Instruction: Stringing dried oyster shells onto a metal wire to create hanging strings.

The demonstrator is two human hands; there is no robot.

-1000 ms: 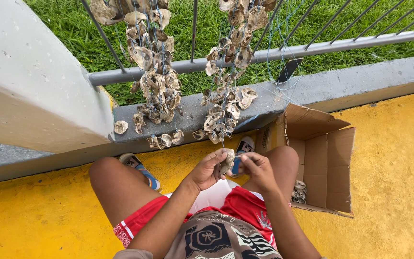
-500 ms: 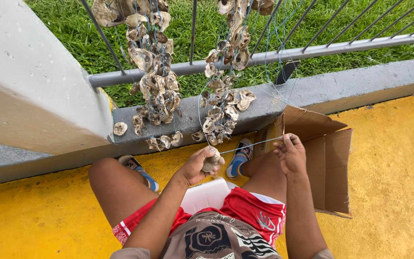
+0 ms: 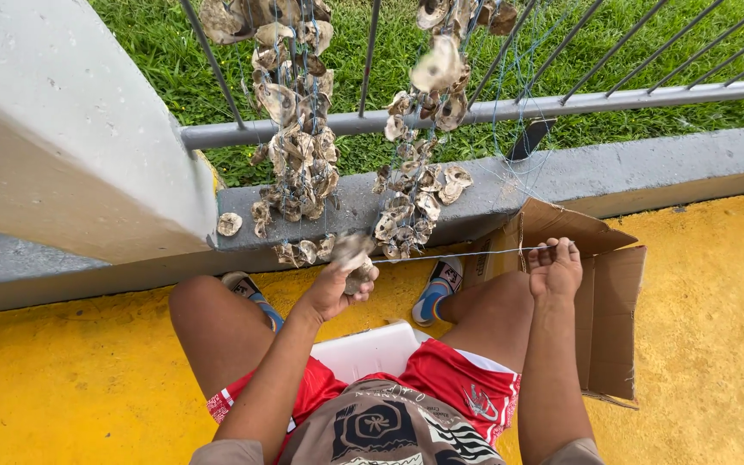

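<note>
Head view: left hand (image 3: 337,288) has fingers curled tight around a rough grey-brown oyster shell (image 3: 355,258), held just in front of the grey concrete kerb (image 3: 647,168). Right hand (image 3: 554,269) sits out to the side over the right knee, fingertips pressed together, pinching the end of a thin blue-grey line (image 3: 458,254) that runs taut from the shell to that hand.

To do this pull well, I'd judge: keep the line straight and level, draw it steadily rather than jerk it, and keep the shell clamped so the hole edge doesn't saw the line. Watch for snagging on the hanging strings of threaded oyster shells (image 3: 294,164) tied to the grey metal railing (image 3: 492,110) just above.

Packaging: open brown cardboard box (image 3: 613,319) at right on the yellow painted floor (image 3: 71,387), flaps up, contents not visible. White rectangular plastic container (image 3: 372,349) between the knees. No legible labels or signs on either.
</note>
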